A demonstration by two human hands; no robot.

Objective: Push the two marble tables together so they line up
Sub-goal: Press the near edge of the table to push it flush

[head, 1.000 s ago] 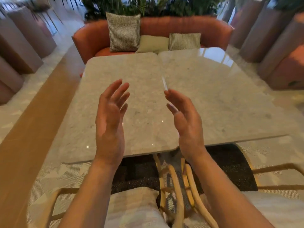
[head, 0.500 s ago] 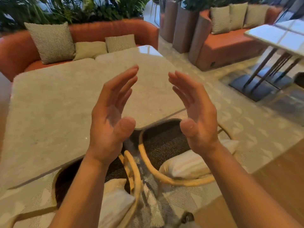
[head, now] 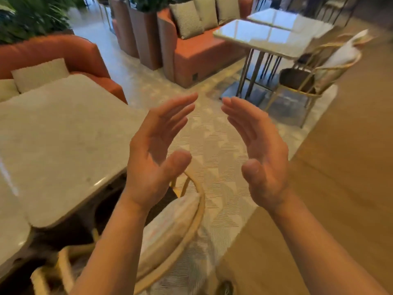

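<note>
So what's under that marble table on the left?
Under the marble table the near edge shows a dark shadowed floor and the rattan chair with its striped cushion tucked partly beneath. The table's legs are hidden by the top.

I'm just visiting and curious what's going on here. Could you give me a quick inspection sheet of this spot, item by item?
Surface: marble table at left, top bare.
Job's things: a second marble top meets it at lower left; alignment cannot be judged.
Clutter: nothing seen on the tabletops.
Grippers: left hand and right hand raised, open, palms facing, holding nothing, over the floor.
Cables: nothing seen.
Surroundings: rattan chair with cushion below the hands, orange sofa, plants, another table set and chair at right.
</note>
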